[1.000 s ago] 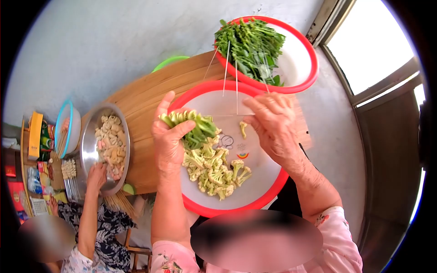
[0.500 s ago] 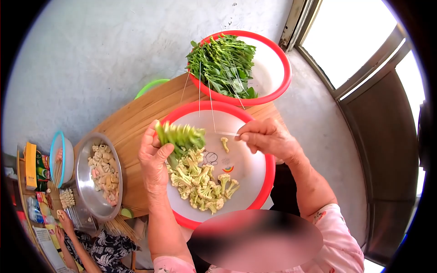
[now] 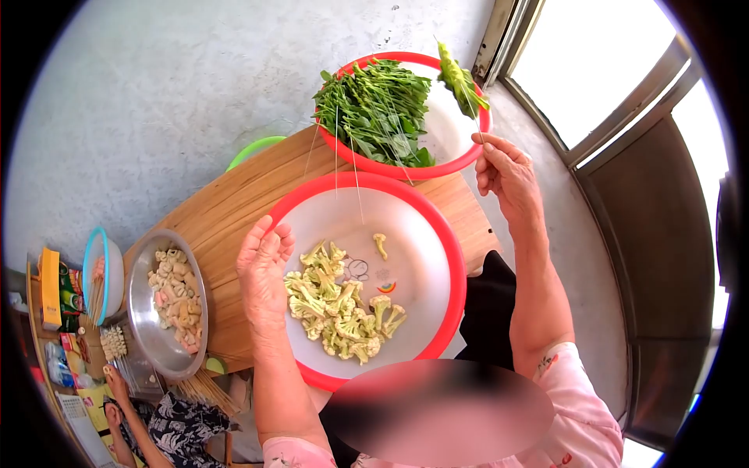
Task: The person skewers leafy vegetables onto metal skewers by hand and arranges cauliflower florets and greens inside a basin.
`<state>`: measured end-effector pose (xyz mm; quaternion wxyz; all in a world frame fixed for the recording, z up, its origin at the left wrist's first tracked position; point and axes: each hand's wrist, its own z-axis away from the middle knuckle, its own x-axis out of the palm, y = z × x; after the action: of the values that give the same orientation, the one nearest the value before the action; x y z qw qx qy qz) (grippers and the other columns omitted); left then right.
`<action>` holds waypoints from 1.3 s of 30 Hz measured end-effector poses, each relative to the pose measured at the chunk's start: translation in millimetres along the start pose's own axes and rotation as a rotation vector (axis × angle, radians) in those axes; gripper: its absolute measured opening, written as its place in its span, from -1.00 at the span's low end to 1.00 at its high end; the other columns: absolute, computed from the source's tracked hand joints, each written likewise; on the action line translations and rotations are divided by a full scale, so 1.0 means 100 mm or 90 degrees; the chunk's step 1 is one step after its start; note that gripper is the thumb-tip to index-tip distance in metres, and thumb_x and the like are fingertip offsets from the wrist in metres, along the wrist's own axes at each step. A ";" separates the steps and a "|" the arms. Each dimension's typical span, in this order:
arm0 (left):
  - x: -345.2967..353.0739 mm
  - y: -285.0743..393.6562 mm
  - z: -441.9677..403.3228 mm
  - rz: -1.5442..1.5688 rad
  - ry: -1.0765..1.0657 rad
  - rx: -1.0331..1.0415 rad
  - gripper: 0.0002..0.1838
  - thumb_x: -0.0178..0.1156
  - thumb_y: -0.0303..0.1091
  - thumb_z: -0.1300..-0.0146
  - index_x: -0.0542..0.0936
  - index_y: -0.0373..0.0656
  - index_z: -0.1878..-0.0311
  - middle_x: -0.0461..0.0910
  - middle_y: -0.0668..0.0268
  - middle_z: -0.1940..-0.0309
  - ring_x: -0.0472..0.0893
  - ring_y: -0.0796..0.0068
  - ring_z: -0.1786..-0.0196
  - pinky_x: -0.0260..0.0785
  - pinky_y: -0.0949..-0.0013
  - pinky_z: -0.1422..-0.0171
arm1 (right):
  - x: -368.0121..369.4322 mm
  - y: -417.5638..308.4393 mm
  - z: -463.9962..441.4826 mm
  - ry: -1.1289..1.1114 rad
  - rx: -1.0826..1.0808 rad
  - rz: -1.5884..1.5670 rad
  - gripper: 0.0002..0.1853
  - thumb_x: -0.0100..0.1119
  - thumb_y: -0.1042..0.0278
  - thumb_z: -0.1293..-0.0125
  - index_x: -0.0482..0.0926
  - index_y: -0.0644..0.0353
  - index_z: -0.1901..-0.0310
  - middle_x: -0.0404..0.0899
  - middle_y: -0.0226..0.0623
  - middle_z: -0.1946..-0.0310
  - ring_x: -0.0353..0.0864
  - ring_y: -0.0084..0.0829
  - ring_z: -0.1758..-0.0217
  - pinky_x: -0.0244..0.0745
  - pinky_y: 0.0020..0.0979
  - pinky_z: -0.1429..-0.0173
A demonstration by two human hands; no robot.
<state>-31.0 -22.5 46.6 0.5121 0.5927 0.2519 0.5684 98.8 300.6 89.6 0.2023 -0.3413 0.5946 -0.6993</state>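
Note:
My right hand (image 3: 511, 175) is closed on the thin end of a skewer of leafy greens (image 3: 460, 79), held up over the right rim of the far basin. Near the left rim of the near red-rimmed basin (image 3: 445, 234) is my left hand (image 3: 264, 261), fingers loosely bent and apart, with nothing visible in it. Cauliflower florets (image 3: 343, 312) lie heaped in the near basin, and one loose floret (image 3: 380, 246) sits apart from them. The far red-rimmed basin (image 3: 460, 168) holds a pile of green leafy stems (image 3: 374, 113). Several thin skewers (image 3: 356, 183) stick out over its near rim.
A wooden table (image 3: 222, 257) bears the basins. To the left are a steel bowl (image 3: 134, 312) of pale pieces, a blue-rimmed bowl (image 3: 117, 273) and a bundle of sticks (image 3: 207, 390). Another person's hand (image 3: 115, 382) works at lower left. A dark door panel (image 3: 655, 234) stands right.
My right hand has moved up and right, carrying the skewered greens from my left hand to the far basin. My left hand has let go of the greens and stays near the rim.

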 end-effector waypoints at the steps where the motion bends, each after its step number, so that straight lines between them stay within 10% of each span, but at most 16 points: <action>1: 0.00 0.00 0.00 0.001 -0.002 -0.001 -0.57 0.21 -0.40 -0.19 0.40 -0.27 -0.12 0.57 0.21 0.18 0.54 0.48 0.15 0.36 0.39 -0.07 | -0.04 0.06 -0.05 0.013 0.014 0.020 -0.76 0.02 0.41 -0.31 0.54 0.37 0.08 0.48 -0.39 0.61 0.32 -0.69 0.71 0.17 -0.63 0.67; 15: 0.03 -0.08 0.01 0.004 -0.020 -0.056 -0.64 0.20 -0.45 -0.18 0.44 -0.27 -0.06 0.57 0.21 0.20 0.56 0.48 0.19 0.40 0.42 -0.03 | 0.37 0.82 -0.32 0.054 0.059 0.211 -0.77 0.05 0.38 -0.27 0.57 0.36 0.15 0.44 -0.38 0.68 0.23 -0.69 0.81 0.09 -0.60 0.78; 23: 0.02 -0.07 0.01 0.016 -0.019 -0.058 -0.64 0.20 -0.45 -0.18 0.45 -0.28 -0.05 0.58 0.21 0.20 0.56 0.47 0.19 0.40 0.41 -0.02 | 0.60 1.12 -0.44 0.208 -0.249 0.341 -0.83 0.10 0.43 -0.15 0.61 0.32 0.29 0.54 -0.15 0.64 0.51 -0.47 0.64 0.43 -0.43 0.44; 39: -0.02 -0.03 0.01 0.013 -0.015 -0.062 -0.64 0.17 -0.44 -0.21 0.42 -0.28 -0.07 0.55 0.21 0.17 0.55 0.46 0.16 0.39 0.39 -0.04 | 0.65 0.81 -0.17 0.043 -0.115 0.504 -0.69 0.27 0.34 -0.02 0.61 0.33 0.20 0.59 -0.01 0.50 0.61 -0.17 0.41 0.48 -0.27 0.24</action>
<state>-29.1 -23.5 43.0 0.5376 0.5764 0.2121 0.5778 31.5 250.5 25.3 0.4053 -0.0796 0.7455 -0.5231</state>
